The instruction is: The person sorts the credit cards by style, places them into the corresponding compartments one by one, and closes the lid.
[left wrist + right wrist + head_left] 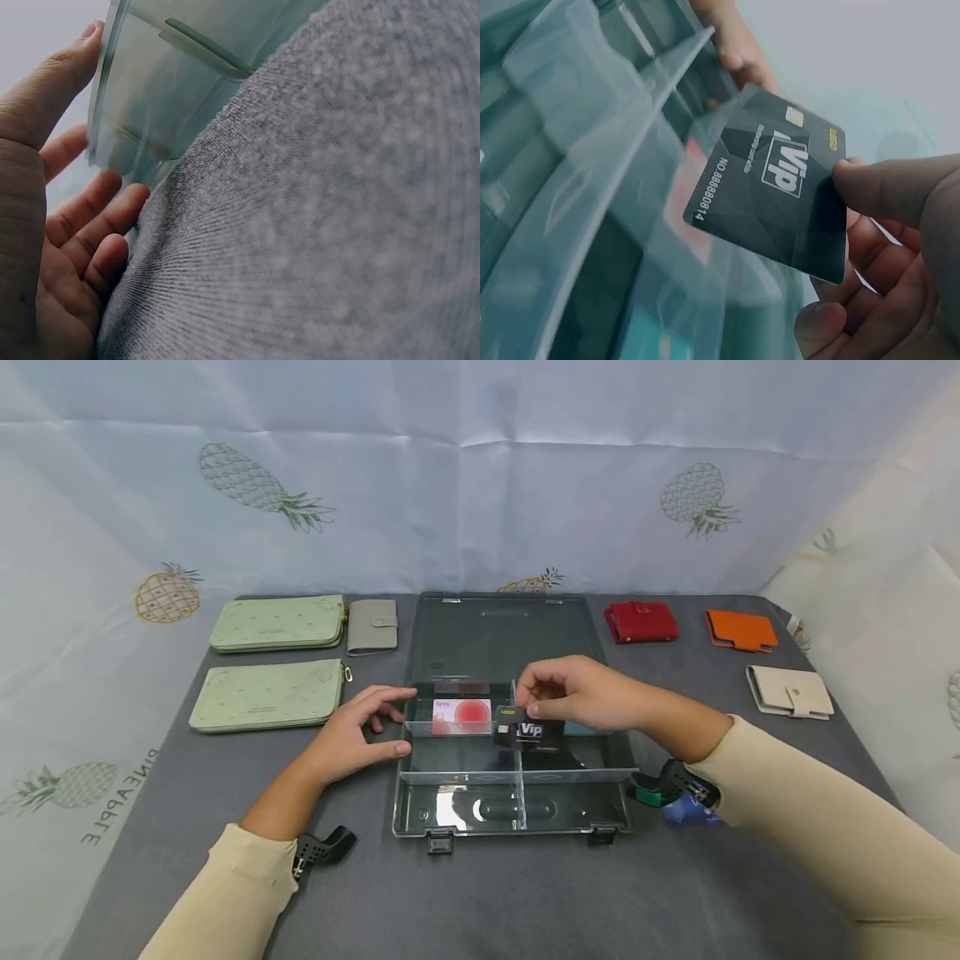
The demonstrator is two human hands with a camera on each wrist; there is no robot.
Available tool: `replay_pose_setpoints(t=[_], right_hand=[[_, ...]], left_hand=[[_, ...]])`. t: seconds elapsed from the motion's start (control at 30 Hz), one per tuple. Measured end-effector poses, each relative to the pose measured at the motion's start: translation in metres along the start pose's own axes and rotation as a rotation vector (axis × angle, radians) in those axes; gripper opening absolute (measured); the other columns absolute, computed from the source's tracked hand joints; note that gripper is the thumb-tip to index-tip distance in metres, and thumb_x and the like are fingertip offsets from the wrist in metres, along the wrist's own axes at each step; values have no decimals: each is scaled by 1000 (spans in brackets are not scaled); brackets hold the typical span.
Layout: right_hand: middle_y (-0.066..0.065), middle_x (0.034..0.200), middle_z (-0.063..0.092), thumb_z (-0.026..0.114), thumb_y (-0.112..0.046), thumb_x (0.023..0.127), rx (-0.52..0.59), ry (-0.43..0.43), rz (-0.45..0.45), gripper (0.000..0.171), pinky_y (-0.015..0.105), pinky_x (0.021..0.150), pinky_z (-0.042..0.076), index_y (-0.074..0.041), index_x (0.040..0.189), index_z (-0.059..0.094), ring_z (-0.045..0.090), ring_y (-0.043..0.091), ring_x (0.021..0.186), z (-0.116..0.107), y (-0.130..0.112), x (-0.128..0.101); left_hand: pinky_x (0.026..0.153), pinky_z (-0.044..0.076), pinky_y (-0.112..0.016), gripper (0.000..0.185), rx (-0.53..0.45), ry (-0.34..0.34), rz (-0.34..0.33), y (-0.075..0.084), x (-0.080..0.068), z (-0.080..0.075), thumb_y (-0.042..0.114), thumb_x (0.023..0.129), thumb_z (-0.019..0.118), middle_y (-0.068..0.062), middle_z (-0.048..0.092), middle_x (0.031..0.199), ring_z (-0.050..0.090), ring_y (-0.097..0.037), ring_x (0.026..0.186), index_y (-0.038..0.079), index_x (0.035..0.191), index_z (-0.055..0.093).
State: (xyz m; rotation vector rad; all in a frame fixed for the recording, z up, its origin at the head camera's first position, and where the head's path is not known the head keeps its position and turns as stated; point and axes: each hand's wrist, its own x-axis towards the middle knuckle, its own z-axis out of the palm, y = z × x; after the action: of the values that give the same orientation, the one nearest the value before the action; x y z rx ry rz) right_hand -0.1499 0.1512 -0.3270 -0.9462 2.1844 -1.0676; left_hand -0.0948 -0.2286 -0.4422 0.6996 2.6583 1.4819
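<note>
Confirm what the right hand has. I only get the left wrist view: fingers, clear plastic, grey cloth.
Observer: The right hand pinches a black VIP card by one edge, over the clear divided box.
Operator: Anything already in the box?
Observer: A pink and white card lies in the compartment left of the VIP card.
Operator: And the left hand, gripping the box?
Observer: No, the left hand rests on the grey table with relaxed fingers touching the box's left wall.
Operator: Anything else on the table?
Observer: Two green wallets and a grey one on the left; red, orange and cream on the right.
</note>
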Motion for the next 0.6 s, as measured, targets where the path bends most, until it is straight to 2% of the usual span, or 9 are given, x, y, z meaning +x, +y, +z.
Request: replay_pose_setpoints(t=[0.2, 0.33, 0.43, 0.6], right_hand=[[-1, 95, 70, 70, -6, 103, 5, -15, -53, 9, 34, 76, 53, -13, 107, 72, 62, 20, 83, 23, -9, 29], [-4, 92, 71, 73, -4, 101, -9, 0, -63, 10, 30, 73, 52, -14, 104, 74, 61, 15, 79, 37, -11, 41], [-5, 92, 73, 74, -2, 99, -23, 7, -78, 11, 29, 76, 54, -13, 102, 76, 64, 13, 81, 46, -11, 46], [-9, 90, 73, 76, -4, 99, -165, 0, -125, 10, 28, 78, 56, -14, 101, 77, 67, 6, 83, 59, -10, 50]], left_hand=[[83, 46, -31, 72, 17, 5, 1, 0, 0, 1, 18, 86, 91, -5, 62, 139, 64, -19, 104, 18, 150, 61], [82, 46, -30, 72, 24, 11, 5, -2, 0, 1, 18, 85, 92, -5, 62, 136, 64, -19, 102, 18, 150, 62], [81, 46, -31, 71, 17, 11, 13, -2, 1, 2, 18, 85, 92, -5, 63, 135, 65, -19, 102, 17, 150, 62], [80, 47, -32, 71, 6, 18, 30, -2, 1, 3, 15, 84, 92, -6, 64, 134, 66, -21, 102, 16, 149, 63]])
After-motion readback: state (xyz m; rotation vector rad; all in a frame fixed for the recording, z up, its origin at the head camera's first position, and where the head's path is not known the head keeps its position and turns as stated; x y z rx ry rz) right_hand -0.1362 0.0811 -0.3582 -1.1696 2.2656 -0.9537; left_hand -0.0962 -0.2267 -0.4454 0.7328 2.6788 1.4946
